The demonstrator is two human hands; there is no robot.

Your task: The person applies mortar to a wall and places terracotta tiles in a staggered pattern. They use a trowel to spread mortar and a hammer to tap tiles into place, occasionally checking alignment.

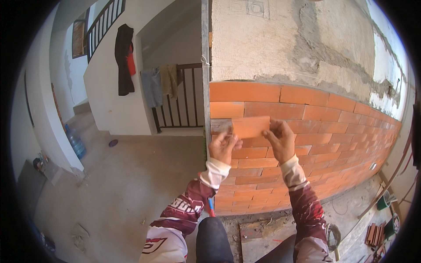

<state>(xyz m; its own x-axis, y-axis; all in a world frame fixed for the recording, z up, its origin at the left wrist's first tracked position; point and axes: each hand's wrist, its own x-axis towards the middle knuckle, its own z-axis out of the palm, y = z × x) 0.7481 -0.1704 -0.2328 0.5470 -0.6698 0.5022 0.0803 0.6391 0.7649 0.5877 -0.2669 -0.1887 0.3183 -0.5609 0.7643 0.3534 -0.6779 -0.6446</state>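
Before the brick wall (pixel 320 139), near its upper left corner, hangs one orange tile (pixel 251 126) — right hand (pixel 281 139) pinching its right edge, left hand (pixel 223 147) curled at its lower corner, grip unclear. A loosened pinch could drop it.

from my end, the orange tile (pixel 251 128) hides part of the brick wall (pixel 307 113) behind it — and some fingertips of the right hand (pixel 282 139). the lower edge cuts off both sleeves (pixel 309 210) and the dark-clad legs (pixel 213 240). the clutter (pixel 40 163) at far left is too small — i can't tell what it is.
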